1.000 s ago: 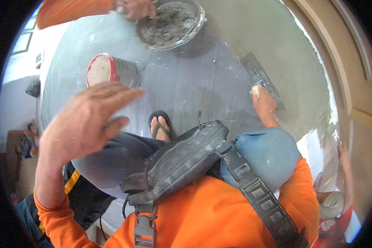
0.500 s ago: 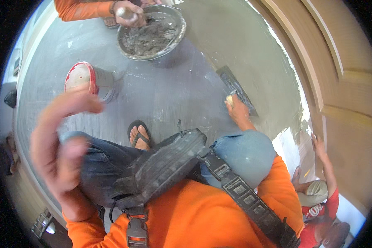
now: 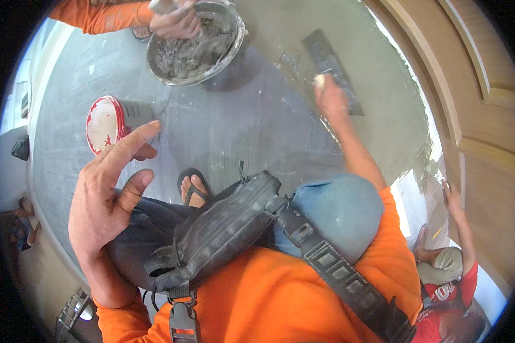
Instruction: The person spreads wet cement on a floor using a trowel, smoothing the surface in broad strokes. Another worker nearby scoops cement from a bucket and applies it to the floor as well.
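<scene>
My right hand (image 3: 332, 98) grips the pale handle of a flat finishing trowel (image 3: 332, 64). Its long dark blade lies on a wet grey-green cement coat (image 3: 386, 80) spread along the right side of the floor. Raised in front of my left thigh, my left hand (image 3: 106, 186) holds nothing; its index finger and thumb are stretched apart and the other fingers are partly hidden. Beyond that hand a red-rimmed pail (image 3: 104, 123) lies tipped, its whitish end toward me. A round basin (image 3: 240, 41) of grey mortar stands farther off.
A co-worker's hand (image 3: 177, 23) in an orange sleeve works a tool in the basin. Another person in red (image 3: 443, 303) crouches at lower right, one hand near the wall. A wooden panelled door (image 3: 458, 74) borders the right side. My sandalled foot (image 3: 194, 188) rests on grey floor.
My right hand has pushed the trowel farther away across the cement coat. My left hand has shifted slightly right, its curled index finger straightening. The co-worker's hand at the basin has moved.
</scene>
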The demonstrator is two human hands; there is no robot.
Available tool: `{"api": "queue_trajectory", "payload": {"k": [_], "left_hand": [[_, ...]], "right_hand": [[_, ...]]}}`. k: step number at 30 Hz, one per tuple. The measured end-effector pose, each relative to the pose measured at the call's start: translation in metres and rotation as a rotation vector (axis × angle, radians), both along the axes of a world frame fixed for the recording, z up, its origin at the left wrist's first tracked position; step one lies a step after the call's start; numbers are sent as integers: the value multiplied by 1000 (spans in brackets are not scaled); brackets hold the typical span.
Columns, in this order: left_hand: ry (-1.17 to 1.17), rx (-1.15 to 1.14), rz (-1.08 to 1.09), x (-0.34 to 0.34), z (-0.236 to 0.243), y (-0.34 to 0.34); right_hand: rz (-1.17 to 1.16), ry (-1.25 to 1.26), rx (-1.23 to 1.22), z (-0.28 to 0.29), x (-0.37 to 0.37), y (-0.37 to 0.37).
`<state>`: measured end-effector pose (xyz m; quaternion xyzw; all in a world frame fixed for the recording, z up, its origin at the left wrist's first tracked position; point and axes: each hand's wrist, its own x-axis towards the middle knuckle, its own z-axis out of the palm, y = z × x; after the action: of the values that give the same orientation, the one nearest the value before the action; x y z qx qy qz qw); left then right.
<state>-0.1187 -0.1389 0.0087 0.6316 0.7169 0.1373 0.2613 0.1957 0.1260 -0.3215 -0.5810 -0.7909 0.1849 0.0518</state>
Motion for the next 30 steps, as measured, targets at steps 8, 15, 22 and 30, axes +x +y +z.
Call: {"api": "queue_trajectory", "payload": {"k": [8,15,22,30], "left_hand": [[-31,-45,9,4,-8,12],[6,-73,-8,2,-9,18],[-2,-104,39,-2,-6,14],[10,-109,6,-1,-2,9]], "right_hand": [[45,-49,-104,7,81,-74],[135,-86,-166,-24,106,-131],[87,-82,-145,-24,79,-103],[184,-58,-152,-33,69,-111]]}}
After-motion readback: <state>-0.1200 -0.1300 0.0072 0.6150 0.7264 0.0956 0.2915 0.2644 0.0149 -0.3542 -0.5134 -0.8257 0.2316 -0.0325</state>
